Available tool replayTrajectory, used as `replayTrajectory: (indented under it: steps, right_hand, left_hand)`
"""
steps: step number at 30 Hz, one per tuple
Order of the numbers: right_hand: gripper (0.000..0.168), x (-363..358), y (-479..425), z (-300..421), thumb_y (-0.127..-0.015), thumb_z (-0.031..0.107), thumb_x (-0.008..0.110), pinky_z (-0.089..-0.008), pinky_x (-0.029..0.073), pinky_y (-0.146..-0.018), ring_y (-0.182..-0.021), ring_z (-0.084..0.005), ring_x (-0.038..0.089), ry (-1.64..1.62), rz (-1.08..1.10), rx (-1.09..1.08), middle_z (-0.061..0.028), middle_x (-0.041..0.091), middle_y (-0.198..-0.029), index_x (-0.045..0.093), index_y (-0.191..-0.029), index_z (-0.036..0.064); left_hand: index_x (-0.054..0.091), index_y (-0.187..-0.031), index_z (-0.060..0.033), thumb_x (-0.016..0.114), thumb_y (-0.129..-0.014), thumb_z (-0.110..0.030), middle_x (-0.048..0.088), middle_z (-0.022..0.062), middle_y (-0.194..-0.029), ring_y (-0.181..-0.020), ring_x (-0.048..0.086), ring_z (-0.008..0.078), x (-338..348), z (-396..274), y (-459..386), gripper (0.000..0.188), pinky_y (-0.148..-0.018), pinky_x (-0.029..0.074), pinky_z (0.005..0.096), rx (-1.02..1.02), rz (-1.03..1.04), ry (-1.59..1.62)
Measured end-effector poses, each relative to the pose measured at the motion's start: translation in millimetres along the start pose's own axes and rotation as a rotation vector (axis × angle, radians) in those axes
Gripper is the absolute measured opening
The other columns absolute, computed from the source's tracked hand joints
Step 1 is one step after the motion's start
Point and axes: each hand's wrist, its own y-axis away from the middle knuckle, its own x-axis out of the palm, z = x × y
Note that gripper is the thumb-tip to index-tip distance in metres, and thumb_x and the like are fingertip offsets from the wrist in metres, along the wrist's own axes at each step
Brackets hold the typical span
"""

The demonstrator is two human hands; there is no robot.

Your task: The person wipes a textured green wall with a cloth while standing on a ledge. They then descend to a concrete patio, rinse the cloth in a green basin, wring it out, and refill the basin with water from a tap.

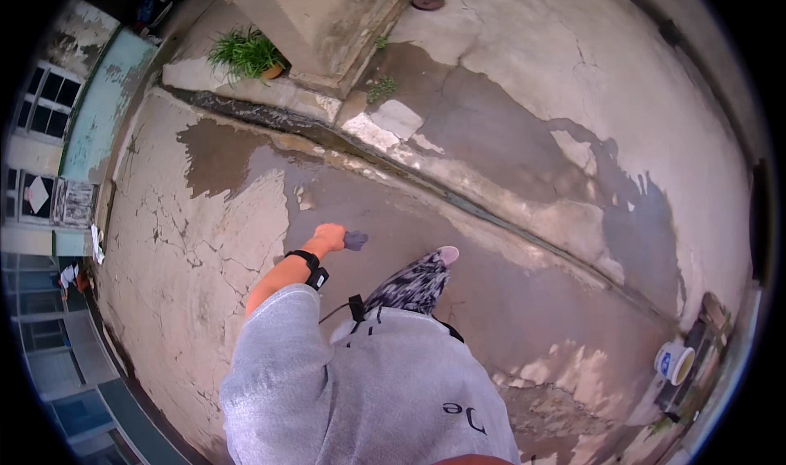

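Note:
My left hand is closed around a small bunched dark grey cloth, whose end sticks out past the fingers. A black strap with a small device sits on that wrist. The hand is in front of my body, over wet concrete. My right hand is out of view. Below, one of my feet in a light pink shoe and a patterned dark trouser leg show on the wet ground.
A narrow drainage channel runs diagonally ahead. Beyond it stands a wall corner with a potted green plant. A white plastic bucket is at right. Cracked concrete lies left; another person is at the building.

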Motion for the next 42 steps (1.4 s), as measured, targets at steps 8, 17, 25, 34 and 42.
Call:
replayTrajectory:
  steps: [8,17,25,34,42]
  right_hand:
    - [0.036,-75,56,-82,-0.075,0.015,0.055,-0.0389,0.051,-0.065,-0.083,-0.0305,0.059,0.281,-0.096,0.374,-0.0202,0.057,-0.102,0.047,-0.106,-0.001]
    - [0.031,-43,72,-158,-0.077,0.017,0.055,-0.0376,0.050,-0.073,-0.090,-0.0298,0.060,0.255,0.006,0.784,-0.0192,0.060,-0.102,0.055,-0.104,0.001]
    - [0.029,-20,-55,-138,-0.080,0.019,0.054,-0.0365,0.050,-0.080,-0.096,-0.0291,0.061,0.203,0.035,0.906,-0.0183,0.062,-0.103,0.062,-0.101,0.001]
    - [0.030,-79,-254,38,-0.070,0.017,0.058,-0.0333,0.054,-0.052,-0.054,-0.0257,0.064,-0.317,-0.129,0.972,-0.0184,0.064,-0.074,0.061,-0.086,-0.007]
    - [0.021,-142,-364,87,-0.065,0.015,0.059,-0.0322,0.049,-0.043,-0.052,-0.0253,0.054,-1.082,-0.274,0.981,-0.0148,0.053,-0.072,0.055,-0.078,-0.002]
  left_hand:
    - [0.057,-0.110,-0.0129,0.074,-0.058,-0.025,0.064,0.0134,-0.101,-0.098,0.059,0.0301,-68,-132,-141,0.056,-0.083,0.048,0.0388,0.166,-0.045,-0.133]
    - [0.056,-0.109,-0.0105,0.074,-0.060,-0.025,0.064,0.0162,-0.096,-0.093,0.060,0.0316,-136,-544,-116,0.054,-0.080,0.048,0.0401,0.662,-0.115,-0.398]
    - [0.057,-0.111,-0.0126,0.077,-0.058,-0.029,0.064,0.0143,-0.100,-0.095,0.060,0.0306,-61,-805,-65,0.059,-0.082,0.048,0.0392,0.857,0.019,-0.828]
    - [0.062,-0.101,-0.0083,0.078,-0.054,-0.030,0.066,0.0136,-0.085,-0.083,0.064,0.0293,-55,-1032,-60,0.054,-0.075,0.050,0.0366,0.850,0.115,-0.845]
    - [0.062,-0.086,-0.0033,0.075,-0.060,-0.020,0.063,0.0064,-0.064,-0.052,0.060,0.0146,9,-1313,-3,0.033,-0.052,0.050,0.0286,0.606,0.245,-0.753]
